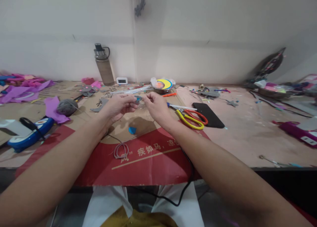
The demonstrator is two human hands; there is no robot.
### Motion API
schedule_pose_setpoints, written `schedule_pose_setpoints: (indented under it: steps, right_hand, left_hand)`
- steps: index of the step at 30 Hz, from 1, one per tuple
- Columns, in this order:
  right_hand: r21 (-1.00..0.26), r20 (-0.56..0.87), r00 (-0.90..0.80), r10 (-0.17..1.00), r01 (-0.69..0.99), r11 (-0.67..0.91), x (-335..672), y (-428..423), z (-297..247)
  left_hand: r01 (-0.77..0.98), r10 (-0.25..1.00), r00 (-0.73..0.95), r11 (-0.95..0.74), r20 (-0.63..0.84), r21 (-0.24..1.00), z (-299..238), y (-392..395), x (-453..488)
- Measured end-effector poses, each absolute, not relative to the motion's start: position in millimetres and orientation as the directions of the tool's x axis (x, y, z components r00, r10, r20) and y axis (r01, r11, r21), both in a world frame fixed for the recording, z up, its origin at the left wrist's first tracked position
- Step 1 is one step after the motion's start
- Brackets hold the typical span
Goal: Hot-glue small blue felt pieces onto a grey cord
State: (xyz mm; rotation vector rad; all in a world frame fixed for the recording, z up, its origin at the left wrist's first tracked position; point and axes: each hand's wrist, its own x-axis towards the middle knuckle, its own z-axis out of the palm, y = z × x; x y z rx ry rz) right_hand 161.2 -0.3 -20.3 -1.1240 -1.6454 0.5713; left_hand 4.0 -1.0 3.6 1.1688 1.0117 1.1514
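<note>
My left hand (122, 105) is closed in a pinch on a small blue piece (138, 98), raised above the middle of the table. Close to its right, my right hand (156, 106) also has its fingertips pressed together; what they hold is too small to make out. A clear, crinkled bit shows between the two hands. Below them a blue scrap (132, 130) lies on the brown cardboard, and a loop of grey cord (121, 150) rests on the red printed sheet (148, 167).
Right of my hands lie scissors with red and yellow handles (190, 119) and a black phone (209, 115). Grey yarn (66, 107) and a blue tool (32, 134) sit at left. A bottle (105, 66), small clock (122, 81) and bowl (162, 85) stand along the wall.
</note>
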Motion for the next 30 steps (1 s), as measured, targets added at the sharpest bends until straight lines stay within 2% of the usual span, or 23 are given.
schedule_pose_setpoints:
  steps: [6, 10, 13, 21, 27, 30]
  right_hand:
    - [-0.837, 0.408, -0.116, 0.906, 0.349, 0.422, 164.6, 5.8, -26.9]
    - [-0.853, 0.327, -0.210, 0.921, 0.354, 0.384, 164.8, 5.8, -31.5]
    - [-0.810, 0.311, -0.289, 0.906, 0.418, 0.411, 164.7, 5.2, -33.8]
    - [-0.504, 0.296, -0.352, 0.888, 0.732, 0.459, 177.3, 0.1, -19.8]
    - [-0.273, 0.266, -0.145, 0.953, 0.937, 0.218, 216.7, 5.5, -4.5]
    - [-0.185, 0.135, -0.107, 0.985, 0.974, 0.131, 227.4, 10.8, -12.5]
  left_hand:
    - [-0.160, 0.997, 0.073, 0.048, -0.036, 0.986, -0.7, 7.0, -2.9]
    - [-0.161, 0.999, 0.031, -0.011, 0.016, 0.987, -2.6, 11.2, -9.9]
    - [-0.162, 0.997, 0.018, -0.067, 0.070, 0.984, -1.6, 9.9, -9.5]
    - [-0.115, 0.979, 0.063, -0.186, 0.194, 0.976, -3.5, 8.1, -3.1]
    - [-0.052, 0.973, 0.044, -0.226, 0.228, 0.973, -6.4, 11.2, -4.6]
    - [-0.038, 0.966, 0.031, -0.256, 0.257, 0.966, -6.1, 10.9, -5.5]
